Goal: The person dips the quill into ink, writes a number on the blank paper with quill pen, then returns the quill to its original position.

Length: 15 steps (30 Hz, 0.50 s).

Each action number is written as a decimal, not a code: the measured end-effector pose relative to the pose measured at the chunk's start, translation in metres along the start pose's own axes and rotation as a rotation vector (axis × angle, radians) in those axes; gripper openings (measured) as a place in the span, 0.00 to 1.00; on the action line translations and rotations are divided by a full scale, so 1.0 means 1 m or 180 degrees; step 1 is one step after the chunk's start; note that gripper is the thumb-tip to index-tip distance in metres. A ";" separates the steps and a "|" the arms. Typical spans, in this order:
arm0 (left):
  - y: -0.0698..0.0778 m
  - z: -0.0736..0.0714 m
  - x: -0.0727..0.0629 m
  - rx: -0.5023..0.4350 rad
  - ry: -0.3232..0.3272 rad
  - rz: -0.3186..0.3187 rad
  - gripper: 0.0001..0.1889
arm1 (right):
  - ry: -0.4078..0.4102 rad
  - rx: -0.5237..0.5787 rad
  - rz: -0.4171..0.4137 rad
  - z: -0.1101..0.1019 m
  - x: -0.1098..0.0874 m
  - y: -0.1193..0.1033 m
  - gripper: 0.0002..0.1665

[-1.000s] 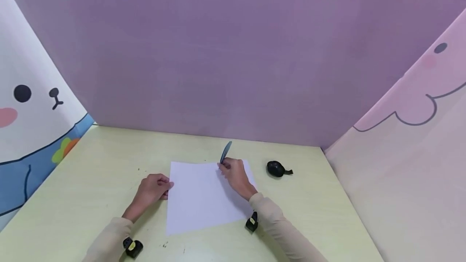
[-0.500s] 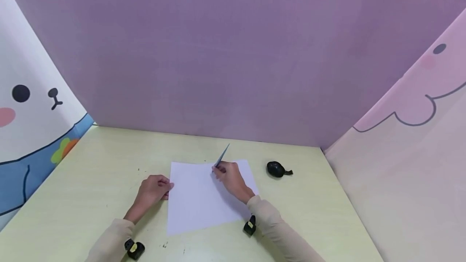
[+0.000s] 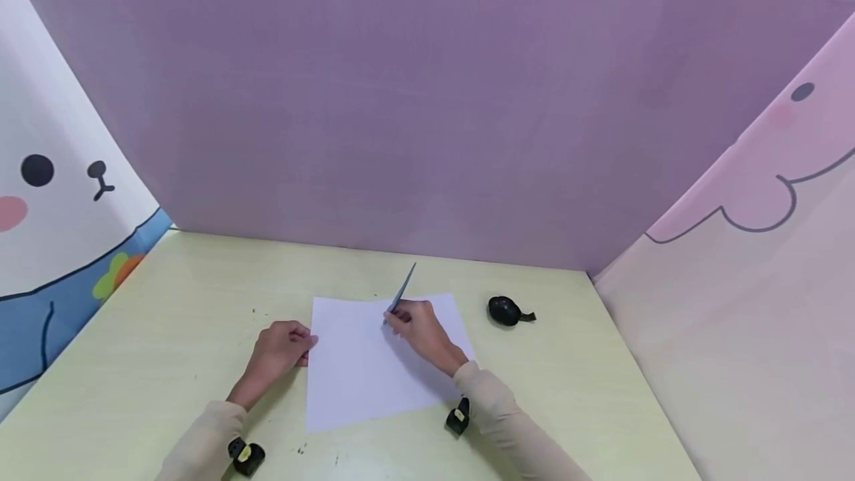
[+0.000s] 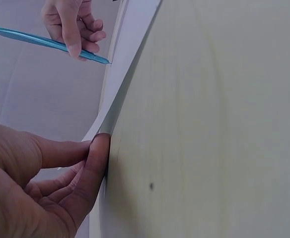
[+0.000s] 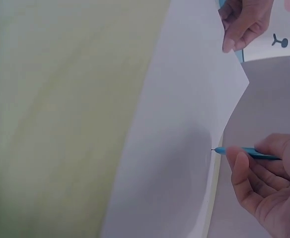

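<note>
A sheet of white paper [image 3: 354,377] lies on the table. My left hand [image 3: 283,346] pinches its left edge between thumb and index finger; the left wrist view shows that edge lifted slightly off the table. My right hand [image 3: 421,329] holds a slim blue-green pen [image 3: 403,288] over the upper middle of the paper. The pen [image 4: 36,39] slants, its fine tip pointing down at the sheet. In the right wrist view the tip of the pen [image 5: 223,150] is at the paper's surface, and a faint thin line seems to run just beside it.
To the right of the paper lies a small rounded black object [image 3: 504,311] with a narrow tail. A purple wall [image 3: 427,132] rises behind the pale table [image 3: 568,392]. Printed panels stand at both sides. Each wrist carries a small black camera [image 3: 247,457].
My right hand has moved left and slightly toward me over the paper, with the pen. The left hand stays at the paper's left edge.
</note>
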<state>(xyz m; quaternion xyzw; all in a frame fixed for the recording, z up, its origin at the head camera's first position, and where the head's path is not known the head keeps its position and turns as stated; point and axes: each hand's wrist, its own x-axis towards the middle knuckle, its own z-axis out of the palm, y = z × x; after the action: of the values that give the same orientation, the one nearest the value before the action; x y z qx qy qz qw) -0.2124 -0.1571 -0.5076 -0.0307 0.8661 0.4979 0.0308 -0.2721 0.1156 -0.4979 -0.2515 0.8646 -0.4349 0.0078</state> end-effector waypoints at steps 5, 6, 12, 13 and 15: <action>0.001 0.000 0.001 0.0014 0.0005 0.0013 0.08 | -0.0043 -0.0019 -0.0016 -0.001 -0.001 0.000 0.09; 0.002 0.000 0.001 0.0011 0.0005 0.0016 0.08 | -0.0045 -0.0015 -0.0027 -0.001 -0.002 0.000 0.09; 0.003 -0.001 0.001 0.0019 0.0015 0.0036 0.08 | -0.0068 0.0012 -0.0075 -0.002 -0.003 0.000 0.09; 0.002 -0.001 0.000 0.0022 0.0013 0.0035 0.08 | -0.0076 0.0010 -0.0076 -0.002 -0.003 0.000 0.09; 0.001 0.000 0.000 0.0031 0.0005 0.0021 0.08 | -0.0091 0.0007 -0.0071 -0.003 -0.004 0.000 0.09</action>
<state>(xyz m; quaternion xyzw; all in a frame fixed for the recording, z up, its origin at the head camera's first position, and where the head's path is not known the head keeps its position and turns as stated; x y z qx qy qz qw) -0.2126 -0.1569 -0.5063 -0.0280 0.8687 0.4938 0.0287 -0.2697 0.1193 -0.4973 -0.2674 0.8611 -0.4323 0.0156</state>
